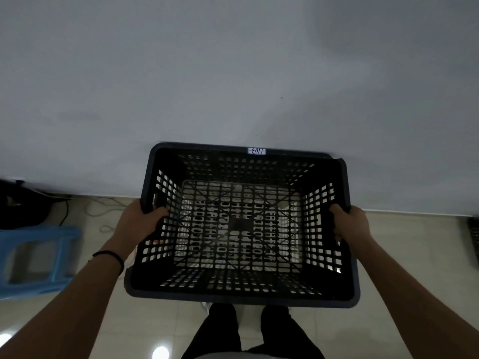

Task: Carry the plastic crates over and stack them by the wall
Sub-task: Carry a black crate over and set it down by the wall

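Note:
A black plastic crate (243,297) with perforated walls and floor is held in front of me, close to the white wall (233,73). A small white label sits on its far rim. My left hand (140,221) grips the left rim, fingers curled inside. My right hand (350,224) grips the right rim the same way. Through the crate's open floor I see another patterned surface below; I cannot tell whether it is a second crate. My legs in dark trousers show under the near rim.
A blue plastic stool (36,260) stands on the tiled floor at left. Dark objects and cables (31,203) lie by the wall at far left. Another dark perforated item (473,237) shows at the right edge.

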